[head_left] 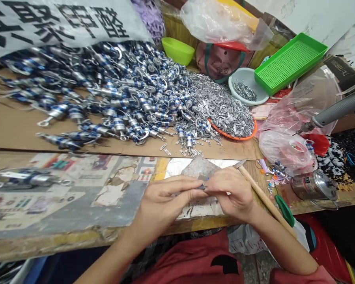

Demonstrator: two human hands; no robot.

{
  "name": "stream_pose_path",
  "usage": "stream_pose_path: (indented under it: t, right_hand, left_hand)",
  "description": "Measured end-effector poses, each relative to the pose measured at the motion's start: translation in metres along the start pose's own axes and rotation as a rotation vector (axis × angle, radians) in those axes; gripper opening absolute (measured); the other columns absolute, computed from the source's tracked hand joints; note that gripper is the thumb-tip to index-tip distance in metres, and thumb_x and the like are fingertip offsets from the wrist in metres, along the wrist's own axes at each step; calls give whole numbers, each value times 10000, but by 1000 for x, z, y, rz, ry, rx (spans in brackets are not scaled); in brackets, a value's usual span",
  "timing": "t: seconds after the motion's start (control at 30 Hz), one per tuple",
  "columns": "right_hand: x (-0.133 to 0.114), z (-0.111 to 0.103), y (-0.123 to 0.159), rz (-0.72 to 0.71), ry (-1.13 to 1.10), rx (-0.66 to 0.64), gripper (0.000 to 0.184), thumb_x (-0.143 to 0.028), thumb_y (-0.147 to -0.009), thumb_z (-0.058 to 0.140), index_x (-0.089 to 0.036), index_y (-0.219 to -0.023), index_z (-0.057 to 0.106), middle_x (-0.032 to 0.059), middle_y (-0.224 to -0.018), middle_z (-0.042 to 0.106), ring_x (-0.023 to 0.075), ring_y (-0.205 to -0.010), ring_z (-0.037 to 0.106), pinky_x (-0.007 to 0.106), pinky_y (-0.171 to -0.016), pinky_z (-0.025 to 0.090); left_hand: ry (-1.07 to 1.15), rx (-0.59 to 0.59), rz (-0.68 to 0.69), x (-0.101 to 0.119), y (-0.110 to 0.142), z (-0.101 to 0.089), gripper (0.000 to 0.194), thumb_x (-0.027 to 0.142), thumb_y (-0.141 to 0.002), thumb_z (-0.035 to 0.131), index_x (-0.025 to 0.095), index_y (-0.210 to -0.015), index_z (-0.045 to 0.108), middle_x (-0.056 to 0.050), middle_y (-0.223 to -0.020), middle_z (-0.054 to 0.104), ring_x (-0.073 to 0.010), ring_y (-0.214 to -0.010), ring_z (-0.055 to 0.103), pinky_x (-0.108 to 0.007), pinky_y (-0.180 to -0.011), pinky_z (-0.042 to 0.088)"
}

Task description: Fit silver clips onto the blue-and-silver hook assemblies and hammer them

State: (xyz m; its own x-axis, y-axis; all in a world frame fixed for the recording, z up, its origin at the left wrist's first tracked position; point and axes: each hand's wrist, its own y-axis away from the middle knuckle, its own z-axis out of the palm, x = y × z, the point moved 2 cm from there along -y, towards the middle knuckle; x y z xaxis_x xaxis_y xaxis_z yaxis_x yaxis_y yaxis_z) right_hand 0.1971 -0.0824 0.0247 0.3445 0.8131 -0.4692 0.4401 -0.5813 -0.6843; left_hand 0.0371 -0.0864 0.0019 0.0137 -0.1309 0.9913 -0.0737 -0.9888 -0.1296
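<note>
My left hand [165, 201] and my right hand [232, 191] meet over the front edge of the table. Their fingertips pinch one small dark metal part [201, 187] between them. Both hands are closed on it. Just behind the hands lies a crumpled clear plastic bag [199, 167]. A wooden-handled tool [262, 193] lies slanted beside my right hand. Further back a big heap of blue and silver metal swivel pieces [112, 90] covers the cardboard [14, 126].
An orange tray [244, 137] heaped with small silver links sits behind the hands. A white bowl [248, 88], a green bowl [177, 49] and a green mesh tray [290, 61] stand at the back. An electric screwdriver [334, 112], a metal can [313, 185] and plastic bags crowd the right.
</note>
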Motion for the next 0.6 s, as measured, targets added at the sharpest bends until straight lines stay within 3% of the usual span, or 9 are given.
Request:
stream_pose_path:
  t: [0.1,0.2,0.3,0.43,0.53,0.6]
  right_hand:
    - [-4,-2,8,-24,65,1,165,-189,-823,597,-158,-980,555,97,-888,663,159,-876,623,285,-724,530]
    - [-8,-7,14,-136,174,-48,117,-124,-866,504,-162,-931,593,98,-933,665,135,-878,628,234,-715,534]
    - [-13,-12,13,-243,236,-151,158,-96,-870,473,-124,-878,627,118,-904,690,153,-848,644,254,-727,539]
    - [-14,-14,8,-257,226,-187,147,-80,-851,502,-86,-863,648,146,-896,702,172,-861,655,269,-741,544]
    - [-12,-10,11,-192,146,-135,157,-85,-855,504,-108,-870,659,133,-919,702,152,-888,652,251,-748,539]
    - [-11,-7,14,-96,57,-89,172,-79,-854,501,-129,-861,665,120,-929,702,134,-887,653,229,-736,537]
  left_hand:
    - [151,0,-149,-1,1,-1,192,144,-617,719,333,-640,742,55,-704,748,-107,-675,692,-130,-654,535]
    - [145,-19,-170,2,3,-3,118,205,-631,723,317,-661,747,31,-793,752,-122,-795,690,-132,-692,527]
    - [-46,-41,-48,10,5,-5,124,200,-651,716,313,-691,749,22,-834,746,-110,-810,680,-130,-729,514]
    - [-220,-33,211,21,7,-9,149,128,-678,683,257,-718,745,1,-830,734,-92,-757,673,-135,-747,503]
    - [-226,-78,312,22,9,-11,192,81,-702,646,240,-762,736,-3,-869,725,-90,-806,669,-125,-755,494]
    - [-203,-115,285,19,11,-12,223,76,-710,640,264,-785,733,15,-901,728,-92,-832,671,-131,-773,496]
